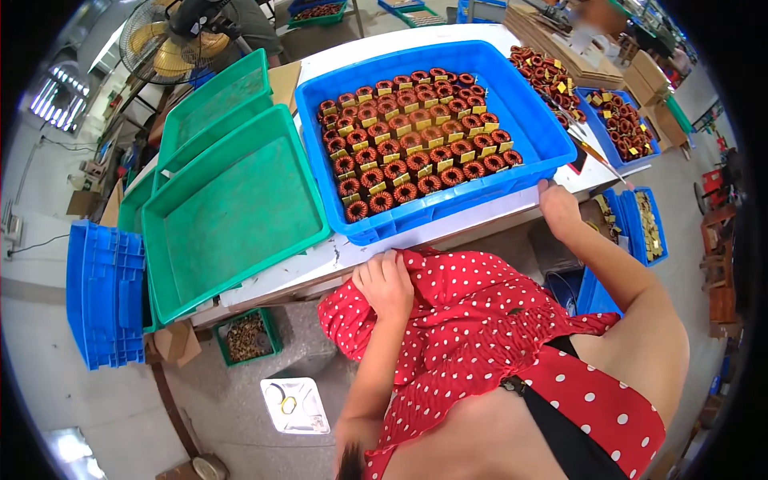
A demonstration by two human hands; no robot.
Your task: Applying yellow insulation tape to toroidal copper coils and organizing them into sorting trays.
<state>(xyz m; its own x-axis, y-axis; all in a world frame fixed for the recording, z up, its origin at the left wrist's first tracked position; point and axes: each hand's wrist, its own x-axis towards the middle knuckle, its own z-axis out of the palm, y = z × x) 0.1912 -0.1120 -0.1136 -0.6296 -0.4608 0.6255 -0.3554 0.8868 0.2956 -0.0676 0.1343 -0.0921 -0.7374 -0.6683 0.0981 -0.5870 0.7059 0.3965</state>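
Observation:
My left hand (386,286) rests on the red polka-dot dress (472,300) over my lap, just below the table's front edge. Its fingers lie bent but slightly apart, with nothing in them. At the table's front edge, by the near right corner of a big blue tray (520,180), is my right hand (560,210). Its fingers are curled; what they close on, if anything, is hidden. Rows of copper-wound ring coils (416,160), with pale yellow pieces standing between many of them, fill most of the tray. A strip along its right side shows bare blue bottom.
Green trays (232,208) stand left of the blue one, beside stacked blue crates (104,296). Loose coils (544,76) are heaped at the right, near a smaller blue bin (616,120) of coils. A fan (172,44) stands at back left. Below is a green parts bin (272,328).

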